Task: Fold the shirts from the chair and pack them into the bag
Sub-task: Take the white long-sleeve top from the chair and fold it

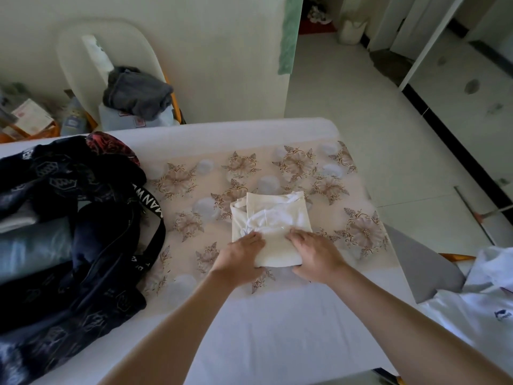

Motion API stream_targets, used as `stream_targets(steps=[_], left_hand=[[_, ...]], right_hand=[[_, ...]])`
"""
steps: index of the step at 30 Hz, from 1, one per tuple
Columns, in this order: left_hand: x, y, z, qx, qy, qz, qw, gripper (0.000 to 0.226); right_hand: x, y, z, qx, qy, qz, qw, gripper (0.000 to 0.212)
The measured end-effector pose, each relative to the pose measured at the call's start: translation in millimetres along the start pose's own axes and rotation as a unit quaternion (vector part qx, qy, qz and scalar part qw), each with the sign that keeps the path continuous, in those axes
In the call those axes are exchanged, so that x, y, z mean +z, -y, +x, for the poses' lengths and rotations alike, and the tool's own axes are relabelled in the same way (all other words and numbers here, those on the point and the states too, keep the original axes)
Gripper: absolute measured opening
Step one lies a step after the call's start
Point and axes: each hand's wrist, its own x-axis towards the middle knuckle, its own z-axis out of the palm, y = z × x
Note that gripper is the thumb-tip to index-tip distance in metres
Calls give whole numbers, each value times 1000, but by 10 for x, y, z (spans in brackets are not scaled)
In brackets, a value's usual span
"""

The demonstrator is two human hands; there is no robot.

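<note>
1. Bed (249, 329): covered by a white sheet. It lies under the folded shirt (277, 215) and extends past it on every side.

2. Bag (69, 245): dark, printed, with a black strap bearing white letters. It lies well to the left of the folded shirt, apart from it. Blue-grey fabric (33, 245) shows in the opening of the bag.

3. Floral cloth (194, 190): spread flat directly beneath the folded shirt, between it and the sheet.

4. Chair (111, 31): white back, standing beyond the folded shirt and to its left, past the far edge of the bed.

5. White shirt (477, 301): unfolded, with 1 small dark emblem. It lies to the right of the folded shirt and nearer the camera, off the bed.

6. Grey garment (136, 93): crumpled on the chair seat, beyond and left of the folded shirt.

7. Folded shirt: cream, 1 compact rectangle with white fabric bunched on its top face.

8. Left hand (240, 257): fingers straight, palm down, pressing the near left part of the folded shirt.

9. Right hand (316, 252): fingers straight, palm down, pressing the near right part of the folded shirt. The 2 hands do not touch each other.
</note>
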Motion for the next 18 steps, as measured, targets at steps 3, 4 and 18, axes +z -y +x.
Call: stream_targets(steps=[3,4,18], left_hand=[[-382,-86,-25,-79,106,-34,991,41],[-517,-93,-35,-98,141,-63,983,36],[-224,-208,241,3,-136,63,989,36]], right_hand=[[-283,23,-47,33,34,64,997,52],[-354,8,-58,52,66,109,990,49],[-181,85,414,35,-183,-5,982,31]])
